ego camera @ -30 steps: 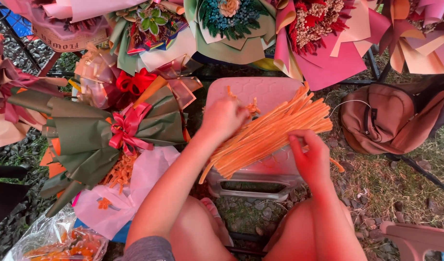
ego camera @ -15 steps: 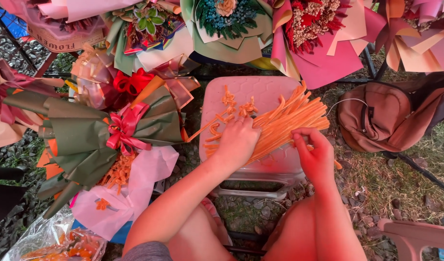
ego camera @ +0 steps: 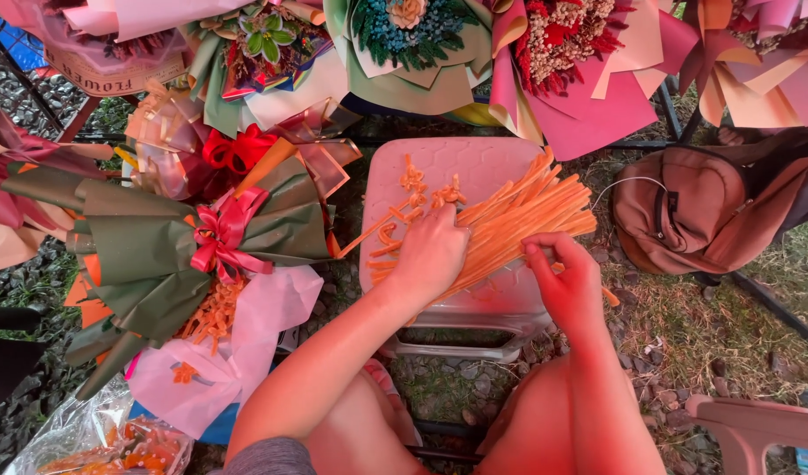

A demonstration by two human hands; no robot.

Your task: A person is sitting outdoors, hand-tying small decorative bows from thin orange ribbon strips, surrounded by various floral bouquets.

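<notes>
Both hands are laid on a bundle of orange strips on a pink plastic stool.

Nearest, the left hand is pressed palm-down, fingers loosely curled, on the near end of the orange strips; whether any strip is pinched beneath it cannot be told. Just to its right, the right hand is closed on a strip at the bundle's near-right edge, thumb and fingertips together. The bundle's long axis is run diagonally, from the near-left under the left hand toward the far-right corner of the pink stool. The strips are seen as thin, straight and flat, while a few curled orange pieces are scattered towards the far-left of the seat. Left of the stool a green-wrapped bouquet with a red ribbon is laid; farther right a brown backpack is set on the grass.
</notes>
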